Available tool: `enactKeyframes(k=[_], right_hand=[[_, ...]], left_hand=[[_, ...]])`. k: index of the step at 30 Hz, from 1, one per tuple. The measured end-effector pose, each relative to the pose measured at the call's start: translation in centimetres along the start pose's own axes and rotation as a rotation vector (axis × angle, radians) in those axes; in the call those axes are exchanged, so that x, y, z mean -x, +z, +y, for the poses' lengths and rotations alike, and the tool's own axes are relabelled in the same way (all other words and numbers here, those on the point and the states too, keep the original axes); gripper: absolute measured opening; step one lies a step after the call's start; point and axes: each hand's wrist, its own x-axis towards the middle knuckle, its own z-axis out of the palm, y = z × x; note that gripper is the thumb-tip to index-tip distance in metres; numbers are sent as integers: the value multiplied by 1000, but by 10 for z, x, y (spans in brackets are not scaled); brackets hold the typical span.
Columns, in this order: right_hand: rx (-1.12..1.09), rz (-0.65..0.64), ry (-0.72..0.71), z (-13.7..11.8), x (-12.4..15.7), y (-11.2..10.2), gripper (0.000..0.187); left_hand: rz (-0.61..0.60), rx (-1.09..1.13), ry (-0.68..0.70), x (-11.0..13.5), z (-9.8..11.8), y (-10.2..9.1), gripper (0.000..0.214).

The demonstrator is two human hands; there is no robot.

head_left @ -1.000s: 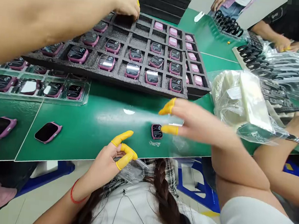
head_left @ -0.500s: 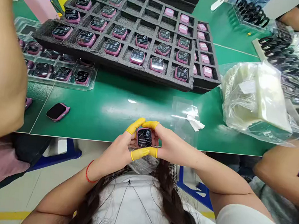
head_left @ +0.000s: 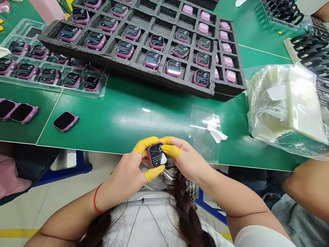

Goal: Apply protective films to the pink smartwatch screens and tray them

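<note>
A: Head view, hands first. State and position?

B: Left hand and right hand both closed on one pink smartwatch body, held just off the near edge of the green table, above the lap. Yellow finger cots on thumb and forefingers pinching the case by its edges, probably to keep prints off the dark screen. Screen tilted up toward the camera, likely for inspection. Thin clear film hanging under the watch, against the left thumb.

A: Nearest items on the table?

B: Small clear plastic bag with a white scrap on it, flat just beyond the right hand. Single loose watch body face up to the left; row of three more at the far left edge.

A: Further out?

B: Clear blister tray of watch bodies on the left. Behind it, black foam tray, one watch per cell, cells keeping units apart; several cells vacant. Large bag of pale packaging at right. Black watch straps at top right. Co-worker's forearm beside the right elbow, apart from the hands.
</note>
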Motion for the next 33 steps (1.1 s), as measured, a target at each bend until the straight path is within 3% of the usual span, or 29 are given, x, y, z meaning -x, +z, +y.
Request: enactKeyframes(k=[8, 12, 17, 24, 29, 33], right_hand=[[-73, 69, -5, 4, -7, 7, 22], [-75, 95, 44, 4, -11, 8, 29], [-65, 18, 107, -5, -12, 6, 38], [148, 3, 82, -21, -12, 8, 26], [114, 37, 23, -22, -20, 16, 23], [129, 59, -11, -13, -26, 21, 32]], left_hand=[[11, -97, 26, -2, -2, 1, 49], [-18, -13, -50, -4, 0, 0, 52], [-65, 112, -99, -9, 1, -3, 52], [-97, 216, -116, -14, -1, -12, 58], [-61, 173, -85, -14, -2, -19, 59], [-24, 108, -88, -12, -4, -24, 61]])
